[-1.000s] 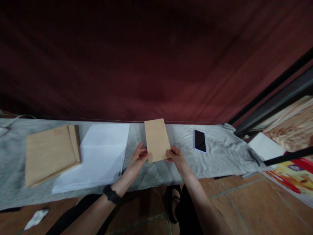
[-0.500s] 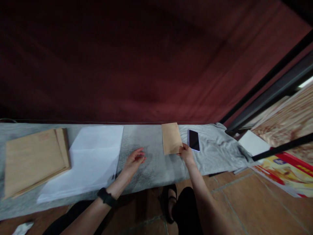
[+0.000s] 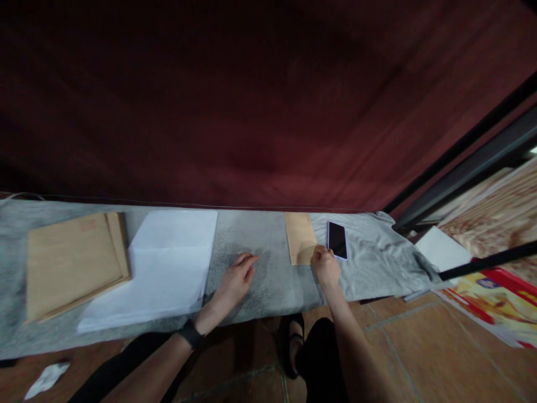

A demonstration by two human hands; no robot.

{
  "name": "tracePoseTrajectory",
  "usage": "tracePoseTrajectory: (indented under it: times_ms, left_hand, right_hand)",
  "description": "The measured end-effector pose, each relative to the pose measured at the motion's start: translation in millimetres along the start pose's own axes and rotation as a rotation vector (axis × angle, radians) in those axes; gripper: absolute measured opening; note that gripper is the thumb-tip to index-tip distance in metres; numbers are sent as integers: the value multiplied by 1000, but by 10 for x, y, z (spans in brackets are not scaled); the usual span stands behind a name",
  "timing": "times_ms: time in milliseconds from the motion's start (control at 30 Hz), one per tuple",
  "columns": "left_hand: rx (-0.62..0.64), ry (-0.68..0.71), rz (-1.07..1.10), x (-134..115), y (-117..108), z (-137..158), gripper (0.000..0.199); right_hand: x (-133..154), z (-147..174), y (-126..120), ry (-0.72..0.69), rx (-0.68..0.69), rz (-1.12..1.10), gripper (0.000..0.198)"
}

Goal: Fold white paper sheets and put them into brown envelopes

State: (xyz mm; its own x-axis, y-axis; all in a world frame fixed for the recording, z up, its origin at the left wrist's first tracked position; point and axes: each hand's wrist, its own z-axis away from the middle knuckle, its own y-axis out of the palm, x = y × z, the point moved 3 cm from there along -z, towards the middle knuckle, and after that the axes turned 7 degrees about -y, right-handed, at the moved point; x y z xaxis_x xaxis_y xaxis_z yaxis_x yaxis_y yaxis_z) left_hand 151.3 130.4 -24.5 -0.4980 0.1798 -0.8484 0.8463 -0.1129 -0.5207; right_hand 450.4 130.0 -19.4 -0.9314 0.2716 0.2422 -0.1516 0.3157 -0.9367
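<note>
A small brown paper envelope [image 3: 301,238] lies on the grey cloth [image 3: 268,282] in front of me. My right hand [image 3: 327,267] is curled at its lower right corner, fingertips hidden against the paper. Just beyond that hand, to the right, lies a smartphone [image 3: 337,240] with a dark screen. My left hand [image 3: 238,278], with a black band [image 3: 192,334] on the wrist, hovers over or rests on the cloth between the envelope and a stack of white paper [image 3: 163,268]. Its fingers stretch to the right and hold nothing.
Large brown envelopes [image 3: 75,263] lie in a pile at the far left, overlapping the white paper. A dark red curtain [image 3: 251,112] hangs behind the cloth. At right stand black metal bars [image 3: 486,260] and a colourful printed box [image 3: 495,302]. Crumpled white tissue [image 3: 47,379] lies on the tiled floor.
My view has shifted slightly, so the pile and paper appear further right. The fingers of my left hand have straightened. My right hand has curled more tightly at the small envelope's corner.
</note>
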Motion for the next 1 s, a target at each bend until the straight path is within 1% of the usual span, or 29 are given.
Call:
tracePoseTrajectory:
  times_ms: [100, 200, 333, 400, 500, 633, 833, 933, 1000]
  left_hand:
    - [52, 53, -149, 5, 40, 51, 39]
    - [105, 108, -225, -24, 62, 119, 43]
    - [181, 164, -292, -100, 65, 184, 53]
    - [213, 186, -333, -131, 65, 193, 54]
    - [247, 206, -333, -163, 68, 190, 53]
    - [253, 235, -362, -199, 70, 202, 50]
    - [239, 277, -447, -231, 83, 249, 51]
    - [235, 275, -444, -210, 58, 236, 51]
    - [177, 235, -438, -180, -17, 199, 49]
  right_hand:
    - [36, 36, -11, -28, -2, 117, 29]
    - [51, 53, -23, -71, -19, 164, 30]
    - [37, 39, -51, -109, -50, 167, 28]
    - [7, 14, -75, -114, -79, 155, 26]
    - [-47, -34, -102, -110, -111, 135, 28]
    - [-24, -76, -71, -162, -108, 36, 32]
    - [226, -50, 94, -279, -51, -279, 35]
    - [360, -28, 159, -309, -21, -328, 31]
    - [437, -21, 181, -319, -16, -340, 29]
